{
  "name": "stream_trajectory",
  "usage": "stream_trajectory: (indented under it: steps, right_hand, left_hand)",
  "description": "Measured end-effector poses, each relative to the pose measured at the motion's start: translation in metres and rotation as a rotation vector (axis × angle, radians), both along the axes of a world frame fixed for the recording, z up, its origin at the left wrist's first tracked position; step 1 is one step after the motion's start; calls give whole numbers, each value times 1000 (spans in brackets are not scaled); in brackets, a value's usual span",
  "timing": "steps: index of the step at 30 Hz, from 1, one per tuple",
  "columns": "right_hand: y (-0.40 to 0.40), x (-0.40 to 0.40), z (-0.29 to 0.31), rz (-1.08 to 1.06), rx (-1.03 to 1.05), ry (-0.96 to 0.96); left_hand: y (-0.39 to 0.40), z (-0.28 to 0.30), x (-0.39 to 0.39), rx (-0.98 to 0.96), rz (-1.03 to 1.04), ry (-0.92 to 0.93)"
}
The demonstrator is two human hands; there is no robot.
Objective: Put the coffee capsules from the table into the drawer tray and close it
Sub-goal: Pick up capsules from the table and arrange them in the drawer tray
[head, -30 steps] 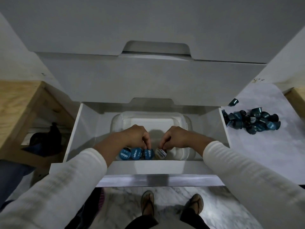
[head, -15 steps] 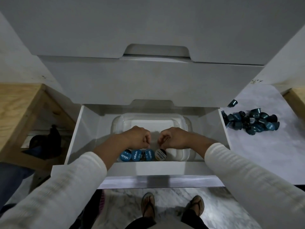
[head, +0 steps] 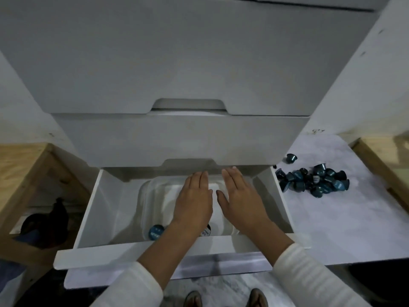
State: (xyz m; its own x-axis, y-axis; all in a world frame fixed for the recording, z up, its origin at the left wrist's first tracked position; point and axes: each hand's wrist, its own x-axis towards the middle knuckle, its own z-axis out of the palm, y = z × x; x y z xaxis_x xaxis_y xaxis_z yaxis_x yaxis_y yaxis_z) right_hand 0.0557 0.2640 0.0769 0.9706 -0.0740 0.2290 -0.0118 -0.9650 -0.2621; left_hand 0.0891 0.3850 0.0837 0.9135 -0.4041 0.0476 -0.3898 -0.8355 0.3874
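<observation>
The white drawer [head: 93,209] stands pulled open, with a clear plastic tray [head: 146,196] inside it. At the tray's near edge a blue-lidded capsule [head: 156,232] shows, and a dark-lidded capsule [head: 205,232] peeks out beside my left wrist; others there are hidden by my arm. My left hand [head: 194,200] and my right hand [head: 239,196] hover flat over the tray, fingers straight, holding nothing. A heap of dark teal capsules [head: 314,182] lies on the marble table [head: 345,222] to the right, with one stray capsule [head: 291,157] behind it.
Closed white drawer fronts [head: 177,138] overhang the back of the open drawer. A wooden shelf [head: 24,165] with a dark bag [head: 46,220] under it stands at the left. Another wooden edge [head: 385,156] is at far right. My sandalled feet [head: 223,298] show below.
Both hands let go of the capsules at the tray's near edge, straightened their fingers and moved toward the back of the drawer. The camera view shifted downward and closer.
</observation>
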Motion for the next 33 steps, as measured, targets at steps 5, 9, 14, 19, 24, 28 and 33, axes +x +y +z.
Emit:
stream_trajectory:
  steps: [5, 9, 14, 19, 24, 28, 33]
  right_hand:
    - [-36, -19, 12, -81, -3, -105]
    - [-85, -33, 13, -106, 12, -132]
    - [-158, -47, 10, -86, 19, -201]
    - [-233, -51, -3, 23, -3, -180]
    - [-294, -40, -35, 155, 4, -22]
    - [-326, -24, -54, 280, -6, 106]
    - [-341, 1, -70, 372, 50, 135]
  left_hand:
    - [-36, 10, -18, -75, -54, -54]
    - [-82, 15, -29, -90, -128, -42]
    - [-158, 18, -38, -76, -155, -40]
    - [-238, 7, -37, -88, -110, 55]
    - [-288, -14, -25, -65, 32, 171]
    - [-302, -28, -19, -37, 140, 186]
    - [-307, -56, -13, -17, 240, 240]
